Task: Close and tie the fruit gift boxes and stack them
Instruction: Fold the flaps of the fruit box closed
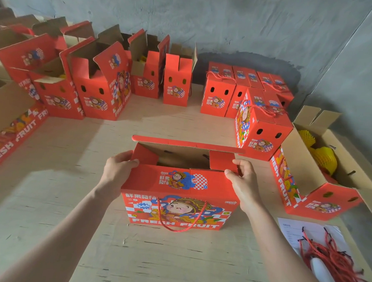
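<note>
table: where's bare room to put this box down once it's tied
Bare table lies between the held box and the back row of open boxes, and also left of the held box. The right side is crowded: closed boxes, an open carton, red cords.

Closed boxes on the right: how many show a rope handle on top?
3: the back-left rope, the back-right rope and the front rope. More may be hidden behind the front box.
</note>
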A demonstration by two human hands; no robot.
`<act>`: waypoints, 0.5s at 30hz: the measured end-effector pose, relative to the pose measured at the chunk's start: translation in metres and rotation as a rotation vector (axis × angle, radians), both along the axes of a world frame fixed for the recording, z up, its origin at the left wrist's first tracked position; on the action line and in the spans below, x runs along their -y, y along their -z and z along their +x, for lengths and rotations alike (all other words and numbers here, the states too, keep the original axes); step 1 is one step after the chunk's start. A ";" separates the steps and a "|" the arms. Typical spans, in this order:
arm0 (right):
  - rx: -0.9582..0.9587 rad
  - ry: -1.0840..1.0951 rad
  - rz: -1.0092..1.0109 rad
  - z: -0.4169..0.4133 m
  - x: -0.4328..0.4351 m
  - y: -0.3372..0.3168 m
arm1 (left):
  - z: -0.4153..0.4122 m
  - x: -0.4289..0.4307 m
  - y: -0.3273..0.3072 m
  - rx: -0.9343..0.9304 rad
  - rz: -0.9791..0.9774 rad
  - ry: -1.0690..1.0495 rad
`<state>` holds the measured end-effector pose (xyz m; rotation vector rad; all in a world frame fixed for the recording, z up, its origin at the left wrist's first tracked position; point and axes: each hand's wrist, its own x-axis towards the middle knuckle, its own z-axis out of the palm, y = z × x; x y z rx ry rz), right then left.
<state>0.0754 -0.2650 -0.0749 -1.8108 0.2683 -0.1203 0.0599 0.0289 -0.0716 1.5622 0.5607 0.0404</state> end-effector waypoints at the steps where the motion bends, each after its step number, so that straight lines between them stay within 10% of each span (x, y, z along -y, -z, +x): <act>1: -0.019 -0.009 0.035 0.000 0.000 -0.001 | 0.000 0.000 -0.001 -0.016 -0.045 0.001; 8: 0.014 -0.060 -0.170 0.007 0.001 -0.003 | 0.012 -0.001 -0.005 -0.053 -0.062 -0.034; 15: 0.562 -0.036 -0.659 -0.014 -0.007 -0.002 | 0.013 0.001 -0.002 0.091 0.092 0.095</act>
